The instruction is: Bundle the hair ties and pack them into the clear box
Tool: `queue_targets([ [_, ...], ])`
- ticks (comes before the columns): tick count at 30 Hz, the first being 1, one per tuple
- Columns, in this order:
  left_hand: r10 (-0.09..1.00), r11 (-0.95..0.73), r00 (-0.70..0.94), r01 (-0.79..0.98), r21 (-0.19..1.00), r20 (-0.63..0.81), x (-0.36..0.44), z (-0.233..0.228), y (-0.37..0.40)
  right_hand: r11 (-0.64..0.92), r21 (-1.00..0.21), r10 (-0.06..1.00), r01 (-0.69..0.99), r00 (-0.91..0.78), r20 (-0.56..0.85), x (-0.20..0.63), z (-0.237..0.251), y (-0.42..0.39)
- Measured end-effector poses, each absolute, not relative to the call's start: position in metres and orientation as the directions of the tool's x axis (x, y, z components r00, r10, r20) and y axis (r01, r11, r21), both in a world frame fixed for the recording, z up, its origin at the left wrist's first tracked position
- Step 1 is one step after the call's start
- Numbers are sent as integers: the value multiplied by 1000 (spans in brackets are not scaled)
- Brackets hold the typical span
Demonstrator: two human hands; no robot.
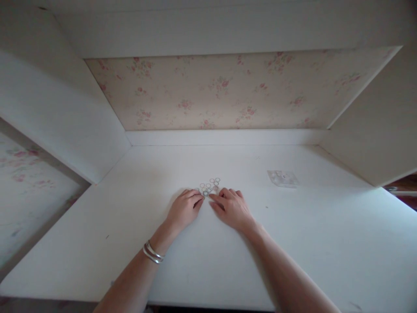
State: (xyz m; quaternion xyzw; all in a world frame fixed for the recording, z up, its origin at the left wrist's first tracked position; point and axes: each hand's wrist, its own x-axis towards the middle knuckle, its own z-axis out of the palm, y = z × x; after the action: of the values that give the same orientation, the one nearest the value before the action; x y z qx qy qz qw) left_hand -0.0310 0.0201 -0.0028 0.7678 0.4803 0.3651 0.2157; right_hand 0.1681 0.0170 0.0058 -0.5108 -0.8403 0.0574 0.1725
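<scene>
Hands at a cluster of small rings on a white surface

Rings (209, 186) (thin, round, pale hoops, too small to tell the material) lie flat in a loose cluster on the smooth matte white surface (130, 243), just beyond the fingertips of both hands. Left hand (183, 210) rests palm down, its fingers pressed together and curled, the tips touching the near edge of the cluster; whether they pinch a ring I cannot tell. Right hand (232, 208) also lies palm down, fingers close together, the forefinger stretched toward the same rings. Two slim metal bangles (153, 253) circle the left wrist. A flat, clear, squarish plastic packet (282, 178) lies well apart to the right. Faded floral wallpaper (228, 91) covers the back wall.
</scene>
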Motion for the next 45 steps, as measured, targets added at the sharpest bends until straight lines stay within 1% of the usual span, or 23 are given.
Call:
queue_targets([
  [5,912,-395,203,668,630,357,-39,-3,21,342,-276,932,898,-287,221,170,3,21],
  [8,915,-376,185,712,593,358,-46,-4,23,330,-318,935,889,-262,237,172,1,23],
  [13,888,-440,235,687,579,396,-44,-6,23,309,-366,942,878,-231,244,174,-4,26],
  [18,863,-483,354,786,386,361,-35,-3,22,362,-373,923,854,-273,272,173,-6,26],
  [20,857,-488,358,795,362,370,-34,-2,21,364,-368,921,856,-273,276,173,-6,26],
  [23,859,-477,333,797,371,388,-35,-1,21,372,-374,918,850,-275,287,173,-7,26],
  [30,839,-523,389,771,365,381,-33,0,19,387,-422,910,820,-266,318,176,-12,30],
  [33,847,-516,388,767,382,364,-31,-1,20,380,-490,911,784,-226,344,177,-14,32],
  [37,848,-519,401,757,396,346,-30,-3,21,339,-607,919,719,-115,377,179,-18,36],
  [39,849,-520,398,746,416,348,-30,-5,22,317,-642,921,698,-64,385,179,-18,37],
  [42,857,-509,373,724,466,356,-30,-8,23,306,-647,922,699,-48,385,180,-18,36],
  [45,861,-500,344,704,504,373,-32,-6,23,338,-607,918,719,-108,382,179,-17,35],
])
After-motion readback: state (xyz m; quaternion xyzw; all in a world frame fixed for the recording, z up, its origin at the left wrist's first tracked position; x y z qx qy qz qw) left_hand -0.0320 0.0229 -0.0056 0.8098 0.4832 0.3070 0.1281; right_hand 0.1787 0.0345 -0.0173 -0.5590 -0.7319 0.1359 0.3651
